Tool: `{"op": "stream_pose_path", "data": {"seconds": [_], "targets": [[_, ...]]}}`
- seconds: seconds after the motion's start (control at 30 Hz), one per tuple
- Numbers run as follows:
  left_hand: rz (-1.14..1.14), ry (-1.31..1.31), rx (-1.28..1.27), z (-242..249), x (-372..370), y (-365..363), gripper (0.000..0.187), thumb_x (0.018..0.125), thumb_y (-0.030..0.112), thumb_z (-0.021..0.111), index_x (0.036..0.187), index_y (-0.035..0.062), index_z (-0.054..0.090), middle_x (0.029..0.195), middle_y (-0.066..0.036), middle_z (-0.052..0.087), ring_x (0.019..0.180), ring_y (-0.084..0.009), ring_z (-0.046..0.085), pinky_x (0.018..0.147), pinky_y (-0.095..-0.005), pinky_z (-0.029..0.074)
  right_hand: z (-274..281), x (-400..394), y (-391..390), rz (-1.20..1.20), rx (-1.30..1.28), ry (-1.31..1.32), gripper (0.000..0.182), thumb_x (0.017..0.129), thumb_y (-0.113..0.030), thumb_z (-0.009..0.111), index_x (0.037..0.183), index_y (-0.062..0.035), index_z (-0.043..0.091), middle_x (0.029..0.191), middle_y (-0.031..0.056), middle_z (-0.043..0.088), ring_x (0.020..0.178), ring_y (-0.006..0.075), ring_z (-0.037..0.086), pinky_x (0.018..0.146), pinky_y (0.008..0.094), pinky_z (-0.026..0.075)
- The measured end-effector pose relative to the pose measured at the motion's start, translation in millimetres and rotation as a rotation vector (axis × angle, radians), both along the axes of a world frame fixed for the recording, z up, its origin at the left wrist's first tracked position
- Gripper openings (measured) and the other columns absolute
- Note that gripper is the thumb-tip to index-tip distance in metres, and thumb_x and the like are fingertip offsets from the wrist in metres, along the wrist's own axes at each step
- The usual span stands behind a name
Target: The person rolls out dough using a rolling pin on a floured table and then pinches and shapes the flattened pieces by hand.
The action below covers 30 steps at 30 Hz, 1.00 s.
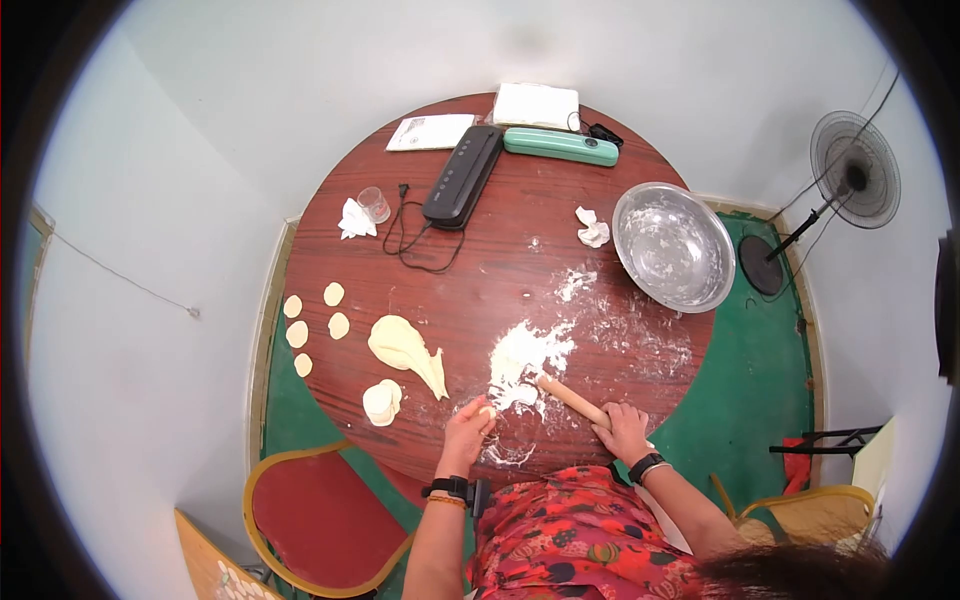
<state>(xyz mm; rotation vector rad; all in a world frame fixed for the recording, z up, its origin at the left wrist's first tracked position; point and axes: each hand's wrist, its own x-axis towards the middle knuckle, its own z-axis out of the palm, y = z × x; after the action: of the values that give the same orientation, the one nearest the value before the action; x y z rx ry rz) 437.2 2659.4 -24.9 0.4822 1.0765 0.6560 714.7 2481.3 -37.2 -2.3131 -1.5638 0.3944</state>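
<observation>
My left hand [467, 432] is closed with a small piece of dough [488, 411] pinched at its fingertips, just above the near edge of the table. My right hand [625, 433] is wrapped round the near end of a wooden rolling pin [572, 400], whose far end points toward the heap of white flour [525, 355]. Left of the flour lies a large, stretched lump of dough [402, 347]. A stack of round dough wrappers [381, 403] sits nearer to me, and several single wrappers [297, 334] are spread out at the left edge.
A dusty metal basin [675, 247] stands at the table's right edge. Farther back are a black vacuum sealer [463, 178] with its cord, a mint-green appliance [561, 146], a glass [374, 205] and crumpled tissues [593, 230]. A red chair [325, 515] is at lower left, a fan [855, 172] at right.
</observation>
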Motion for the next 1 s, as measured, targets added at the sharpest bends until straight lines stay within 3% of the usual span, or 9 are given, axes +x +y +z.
{"op": "stream_pose_path", "data": {"seconds": [0.07,0.17,0.27,0.3,0.43,0.63,0.73,0.93,1.0], "targets": [[-0.022,0.231,0.211,-22.6,5.1,-5.4,0.042,0.08,-0.002,0.071,0.12,-0.0056,0.06,0.11,-0.013,0.063,0.103,-0.0198,0.062,0.081,-0.0295,0.055,3.0,0.3,1.4,0.0,-0.007,0.014,0.038,0.078,-0.035,0.073,0.109,-0.0179,0.058,0.098,0.0066,0.059,0.096,0.0298,0.056,0.085,0.0464,0.035],[-0.141,0.868,0.649,6.5,25.1,-9.0,0.032,0.071,0.003,0.079,0.1,-0.0019,0.068,0.098,-0.012,0.065,0.097,-0.0229,0.062,0.078,-0.0337,0.053,4.4,-0.5,1.3,-0.011,-0.023,0.021,0.038,0.078,-0.035,0.073,0.109,-0.018,0.059,0.098,0.0065,0.059,0.096,0.0295,0.057,0.086,0.0464,0.035],[-0.156,0.925,1.064,-14.8,37.7,-9.8,0.031,0.063,0.008,0.083,0.09,0.0003,0.069,0.089,-0.013,0.063,0.087,-0.0267,0.061,0.075,-0.0386,0.05,4.3,0.0,1.3,-0.022,-0.02,0.035,0.038,0.078,-0.034,0.074,0.109,-0.0183,0.06,0.098,0.0066,0.059,0.098,0.0291,0.057,0.087,0.0465,0.035],[-0.214,0.921,1.182,-18.8,42.9,-10.4,0.023,0.069,0.004,0.076,0.091,0.0001,0.07,0.089,-0.016,0.061,0.088,-0.0334,0.058,0.077,-0.0426,0.048,4.4,0.0,1.3,-0.024,-0.016,0.043,0.038,0.077,-0.034,0.074,0.108,-0.0184,0.06,0.098,0.0067,0.059,0.098,0.029,0.057,0.087,0.0466,0.035],[-0.398,0.998,1.29,-29.1,53.1,-16.7,0.018,0.078,-0.007,0.056,0.091,-0.002,0.068,0.091,-0.018,0.06,0.091,-0.0355,0.057,0.082,-0.0436,0.046,6.6,0.6,2.0,-0.026,-0.047,0.056,0.039,0.077,-0.034,0.074,0.109,-0.0187,0.06,0.099,0.0069,0.059,0.1,0.0289,0.057,0.088,0.0465,0.035],[-0.476,0.875,1.179,-36.7,42.5,4.6,0.014,0.075,-0.002,0.068,0.089,-0.0005,0.07,0.079,-0.019,0.062,0.079,-0.0369,0.06,0.076,-0.044,0.048,5.4,0.0,0.5,-0.028,-0.032,0.052,0.038,0.077,-0.034,0.074,0.11,-0.0194,0.059,0.099,0.0067,0.058,0.098,0.0289,0.056,0.086,0.0467,0.035],[-0.584,0.858,0.898,-24.2,48.6,20.5,0.021,0.07,0.002,0.075,0.09,-0.0012,0.069,0.084,-0.019,0.063,0.084,-0.0363,0.06,0.078,-0.0434,0.048,3.4,0.4,0.0,-0.028,-0.019,0.036,0.038,0.077,-0.034,0.075,0.109,-0.0194,0.059,0.098,0.0066,0.058,0.098,0.0287,0.056,0.085,0.0467,0.035],[-0.521,0.905,1.014,-5.2,52.4,20.7,0.022,0.071,0.001,0.074,0.091,-0.0015,0.065,0.094,-0.022,0.057,0.093,-0.0388,0.057,0.081,-0.0434,0.047,4.1,0.4,1.0,-0.024,-0.029,0.031,0.038,0.077,-0.033,0.075,0.109,-0.0193,0.059,0.097,0.0064,0.058,0.097,0.0284,0.056,0.086,0.0468,0.035],[-0.486,0.899,1.176,-26.2,43.9,16.1,0.02,0.07,0.004,0.075,0.087,0.0,0.065,0.087,-0.019,0.058,0.088,-0.0365,0.057,0.079,-0.0433,0.047,4.4,0.4,0.1,-0.024,-0.013,0.034,0.038,0.077,-0.033,0.075,0.109,-0.0193,0.059,0.097,0.0063,0.058,0.097,0.0284,0.056,0.086,0.0471,0.035]]}}
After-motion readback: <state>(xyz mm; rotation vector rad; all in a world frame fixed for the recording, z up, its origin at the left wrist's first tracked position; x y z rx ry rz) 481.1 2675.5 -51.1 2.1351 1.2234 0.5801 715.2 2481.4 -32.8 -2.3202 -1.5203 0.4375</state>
